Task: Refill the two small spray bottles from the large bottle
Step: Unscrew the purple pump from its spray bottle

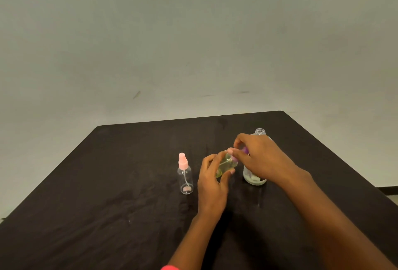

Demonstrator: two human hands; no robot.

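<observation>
My left hand (212,185) grips a small clear spray bottle (226,165) holding yellowish liquid, tilted above the table. My right hand (258,157) pinches its purple spray cap (244,151) at the bottle's neck. Behind my right hand stands the large clear bottle (255,178), uncapped, its threaded open neck (260,131) showing above my fingers and a little pale liquid at its bottom. To the left a second small spray bottle (185,176) with a pink spray cap stands upright and looks empty.
Everything rests on a table covered in dark cloth (107,205). A pale wall rises behind its far edge. Bare cloth stretches to the left of the pink-capped bottle and in front of my hands.
</observation>
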